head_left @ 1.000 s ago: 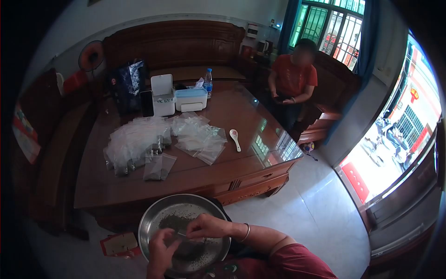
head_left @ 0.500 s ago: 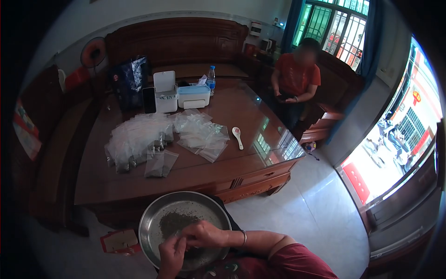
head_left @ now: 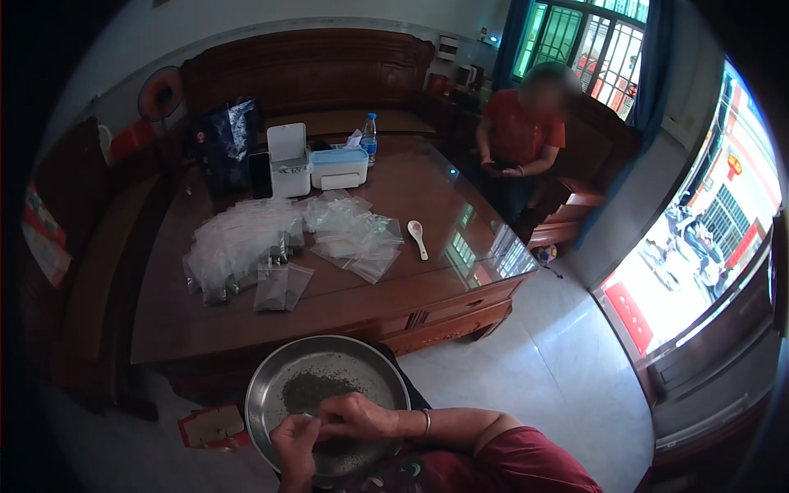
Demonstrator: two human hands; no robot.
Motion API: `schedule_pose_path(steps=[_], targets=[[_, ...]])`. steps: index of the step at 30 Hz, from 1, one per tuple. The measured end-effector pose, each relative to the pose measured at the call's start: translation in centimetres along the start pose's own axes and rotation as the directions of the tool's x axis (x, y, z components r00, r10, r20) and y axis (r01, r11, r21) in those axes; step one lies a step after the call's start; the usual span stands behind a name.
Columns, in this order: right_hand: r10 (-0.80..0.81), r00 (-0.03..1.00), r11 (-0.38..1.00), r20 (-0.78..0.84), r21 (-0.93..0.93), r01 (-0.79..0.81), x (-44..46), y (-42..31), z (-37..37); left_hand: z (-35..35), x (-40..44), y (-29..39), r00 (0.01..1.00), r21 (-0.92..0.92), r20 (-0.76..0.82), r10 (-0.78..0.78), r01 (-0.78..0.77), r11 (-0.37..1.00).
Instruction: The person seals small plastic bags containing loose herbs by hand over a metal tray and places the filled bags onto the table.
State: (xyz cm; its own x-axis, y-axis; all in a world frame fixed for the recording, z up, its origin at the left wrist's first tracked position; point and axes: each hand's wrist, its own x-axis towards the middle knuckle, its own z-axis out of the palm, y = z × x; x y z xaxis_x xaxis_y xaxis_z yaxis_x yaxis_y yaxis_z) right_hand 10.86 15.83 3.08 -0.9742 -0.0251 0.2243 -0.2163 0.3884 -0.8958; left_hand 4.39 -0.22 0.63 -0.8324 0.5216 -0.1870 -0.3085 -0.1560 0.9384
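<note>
Over a round metal pan [head_left: 261,374] my two hands meet, fingers pinched together. My left hand [head_left: 294,440] and my right hand [head_left: 355,416] both grip a small clear plastic bag [head_left: 309,416], mostly hidden by the fingers. Dark green flakes [head_left: 308,389] lie in the pan. On the table beyond, filled clear bags [head_left: 246,246] form a large pile, with one filled bag [head_left: 282,287] in front. Flatter clear bags [head_left: 349,234] lie beside the pile, and a white spoon [head_left: 417,239] rests to their right.
At the table's back stand a dark bag [head_left: 226,148], a phone [head_left: 260,175], an open white box [head_left: 289,177], a blue-lidded container [head_left: 339,168] and a bottle [head_left: 370,140]. A person in red [head_left: 522,131] sits behind right. A red-edged box [head_left: 212,426] is left of the pan.
My hands were apart a second ago and have come together over the pan, closing on the small bag. The view has shifted slightly.
</note>
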Motion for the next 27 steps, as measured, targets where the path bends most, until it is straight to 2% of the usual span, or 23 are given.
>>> schedule_pose_path(steps=[3,8,12,18,22,27], targets=[[-0.002,1.0,1.0,0.003,0.012,0.002,-0.1,0.1,-0.1,0.2,-0.1,0.1,1.0,-0.038,0.002,-0.026,0.026,0.999],[0.123,0.989,0.981,0.087,0.142,-0.134,0.0,0.1,-0.2,0.4,-0.3,0.6,0.997,-0.103,0.003,-0.074,0.074,0.992],[0.165,0.975,0.906,0.145,0.368,-0.208,0.0,-0.1,-0.1,0.1,-0.3,0.6,0.995,-0.127,0.04,-0.089,0.093,0.988],[0.125,0.955,0.849,0.27,0.469,-0.244,0.1,0.0,-0.3,0.2,-0.5,0.8,0.981,-0.082,0.183,-0.058,0.075,0.994],[-0.001,0.961,0.694,0.276,0.692,-0.198,0.2,0.3,0.3,0.2,-0.8,0.9,0.961,-0.16,0.273,-0.051,0.097,0.982],[0.045,0.937,0.602,0.346,0.739,-0.302,0.0,1.1,0.6,0.0,-0.8,1.2,0.952,-0.158,0.302,-0.053,0.105,0.982]])
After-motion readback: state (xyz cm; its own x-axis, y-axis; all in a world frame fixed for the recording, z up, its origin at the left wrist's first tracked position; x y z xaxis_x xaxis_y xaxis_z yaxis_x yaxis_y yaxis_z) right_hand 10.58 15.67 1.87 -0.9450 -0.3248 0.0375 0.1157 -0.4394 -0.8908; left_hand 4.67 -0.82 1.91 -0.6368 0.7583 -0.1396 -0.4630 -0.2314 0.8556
